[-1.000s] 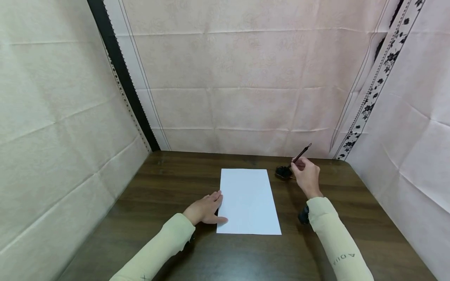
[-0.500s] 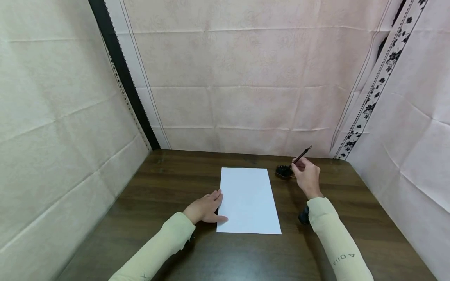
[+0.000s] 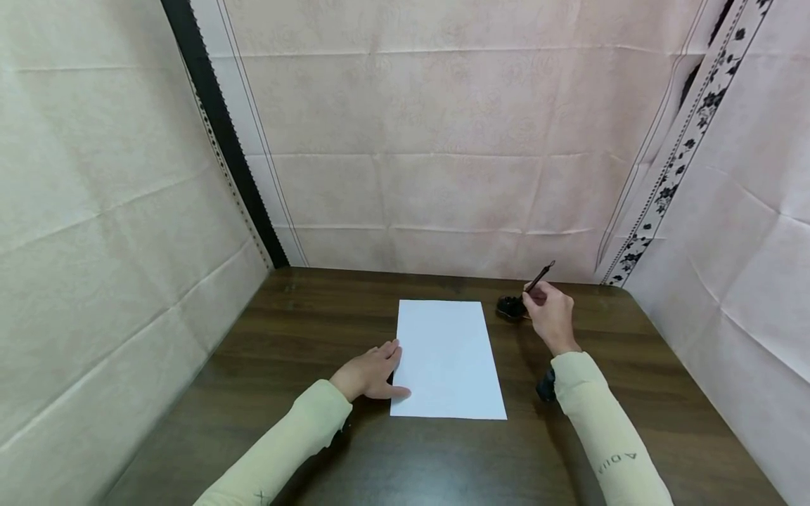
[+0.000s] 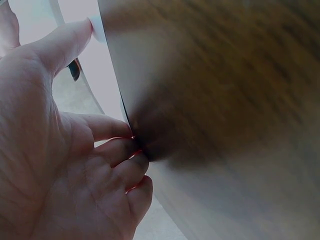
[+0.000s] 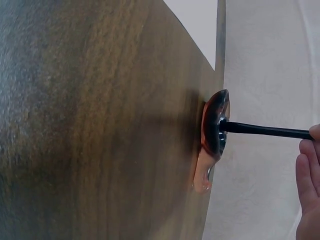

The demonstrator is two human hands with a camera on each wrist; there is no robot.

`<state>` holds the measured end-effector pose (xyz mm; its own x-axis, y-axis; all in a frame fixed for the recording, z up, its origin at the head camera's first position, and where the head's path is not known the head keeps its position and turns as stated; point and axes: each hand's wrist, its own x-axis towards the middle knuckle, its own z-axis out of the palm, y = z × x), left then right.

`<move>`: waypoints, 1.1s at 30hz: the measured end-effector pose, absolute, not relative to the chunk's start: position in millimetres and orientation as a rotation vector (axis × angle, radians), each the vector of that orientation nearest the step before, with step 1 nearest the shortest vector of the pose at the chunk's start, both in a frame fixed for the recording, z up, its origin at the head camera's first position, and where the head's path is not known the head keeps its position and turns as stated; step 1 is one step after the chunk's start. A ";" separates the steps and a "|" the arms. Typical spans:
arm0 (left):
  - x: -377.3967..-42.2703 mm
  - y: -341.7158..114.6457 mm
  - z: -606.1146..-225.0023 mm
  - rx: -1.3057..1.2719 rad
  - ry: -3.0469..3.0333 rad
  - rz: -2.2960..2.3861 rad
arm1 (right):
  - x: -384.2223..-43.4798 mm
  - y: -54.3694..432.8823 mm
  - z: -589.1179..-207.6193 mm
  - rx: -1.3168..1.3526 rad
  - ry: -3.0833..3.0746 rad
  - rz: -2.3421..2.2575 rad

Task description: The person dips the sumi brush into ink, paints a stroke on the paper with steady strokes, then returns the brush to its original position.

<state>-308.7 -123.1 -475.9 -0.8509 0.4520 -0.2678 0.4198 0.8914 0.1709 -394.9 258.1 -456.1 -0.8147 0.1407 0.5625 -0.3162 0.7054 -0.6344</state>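
A sheet of white paper (image 3: 446, 358) lies on the table. My left hand (image 3: 372, 372) rests flat over its left edge, the fingers straight and the thumb spread near the lower left corner. In the left wrist view the fingertips (image 4: 140, 167) meet the table beside the paper's edge. To the paper's upper right, my right hand (image 3: 552, 316) pinches a dark calligraphy brush (image 3: 540, 276) by its handle, looped end up. The brush's lower end stands in a small dish of black ink (image 5: 215, 125), which has a reddish-brown, glossy projection at one end. The bristles are hidden in the dish.
The dark wooden table (image 3: 304, 316) carries the paper and dish. Pale cloth hangs behind it as a back wall (image 3: 405, 176), with further cloth on the left (image 3: 114, 246) and right (image 3: 740, 246). A dark wrist camera (image 3: 546, 386) sits under the right cuff.
The brush's top end and my right hand have shifted slightly left, with the brush's lower end still at the ink dish. My left hand has stayed on the paper.
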 end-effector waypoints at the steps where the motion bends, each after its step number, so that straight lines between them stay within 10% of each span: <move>1: -308.7 -122.9 -475.0 0.651 2.756 0.153 | -395.4 258.1 -455.2 0.137 -2.319 1.006; 33: -307.3 -122.4 -471.2 0.650 2.753 0.153 | -397.2 267.5 -441.9 0.252 -2.389 0.955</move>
